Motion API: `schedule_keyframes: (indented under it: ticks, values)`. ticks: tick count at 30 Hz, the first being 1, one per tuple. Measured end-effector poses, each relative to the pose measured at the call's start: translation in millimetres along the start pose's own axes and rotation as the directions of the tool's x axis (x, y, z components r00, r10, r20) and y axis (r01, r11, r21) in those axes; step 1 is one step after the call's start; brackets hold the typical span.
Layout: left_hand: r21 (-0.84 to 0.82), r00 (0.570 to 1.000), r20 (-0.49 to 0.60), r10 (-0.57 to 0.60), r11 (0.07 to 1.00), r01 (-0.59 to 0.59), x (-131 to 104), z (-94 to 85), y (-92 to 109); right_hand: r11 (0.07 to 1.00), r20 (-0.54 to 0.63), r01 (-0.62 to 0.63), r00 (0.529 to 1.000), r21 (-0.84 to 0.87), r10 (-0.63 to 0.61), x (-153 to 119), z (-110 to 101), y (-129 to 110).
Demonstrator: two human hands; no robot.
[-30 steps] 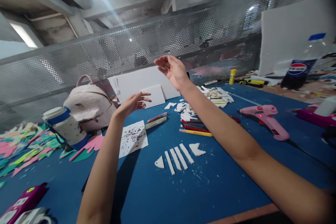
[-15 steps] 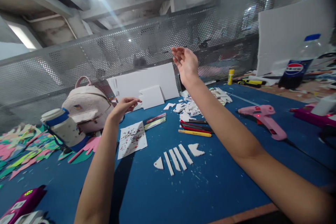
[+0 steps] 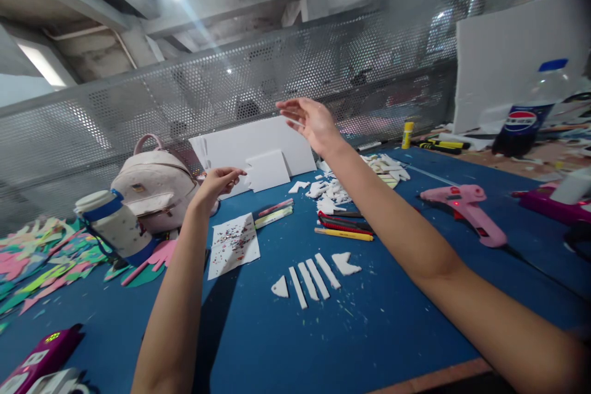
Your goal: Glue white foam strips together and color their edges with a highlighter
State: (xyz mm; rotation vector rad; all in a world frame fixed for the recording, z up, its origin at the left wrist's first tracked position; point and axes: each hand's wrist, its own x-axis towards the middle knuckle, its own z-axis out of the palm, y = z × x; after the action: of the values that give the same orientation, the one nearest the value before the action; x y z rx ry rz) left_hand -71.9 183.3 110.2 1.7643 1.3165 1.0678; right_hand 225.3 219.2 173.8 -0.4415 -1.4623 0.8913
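My right hand [image 3: 307, 122] is raised above the far side of the blue table, fingers apart and pointing left, with nothing seen in it. Lower and to the left, my left hand [image 3: 224, 180] has its fingers pressed together near the edge of a small white board [image 3: 268, 171]; whatever it may hold is too small to make out. Below it lies a white sheet [image 3: 234, 245] sprinkled with small coloured bits. White foam strips [image 3: 308, 281] lie in a row between a rounded foam piece [image 3: 279, 287] and a notched foam piece [image 3: 344, 263].
A backpack [image 3: 154, 188] and a flask [image 3: 113, 228] stand at the left. Pens [image 3: 344, 234] and foam scraps [image 3: 330, 191] lie mid-table. To the right are a pink glue gun [image 3: 466, 206], a glue stick [image 3: 407, 135] and a cola bottle [image 3: 521, 120].
My right hand has moved left and slightly down, its fingers now stretched out more. The left hand has shifted slightly up. The table items look the same.
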Motion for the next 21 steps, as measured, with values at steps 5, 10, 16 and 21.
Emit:
schedule_keyframes:
  ticks: [5, 10, 16, 21]
  values:
    - [0.003, 0.999, -0.027, 0.039, 0.999, -0.039, 0.6, 8.2, 16.2, 0.99, 0.35, -0.076, 0.93, -0.115, 0.112, -12.5, 18.4, 7.6]
    - [-0.028, 0.985, -0.123, 0.124, 0.991, -0.129, 1.1, 10.7, 27.5, 0.938, 0.629, -0.124, 0.712, -0.325, 0.312, -21.8, 28.2, 21.7]
    - [-0.065, 0.971, -0.186, 0.151, 0.984, -0.165, -1.9, 2.7, 31.1, 0.845, 0.538, -0.147, 0.712, -0.514, 0.451, -18.7, 21.7, 43.9]
    - [-0.04, 0.981, -0.147, 0.124, 0.991, -0.131, -2.2, -1.1, 27.6, 0.834, 0.342, -0.114, 0.876, -0.539, 0.341, 0.9, 24.1, 53.2]
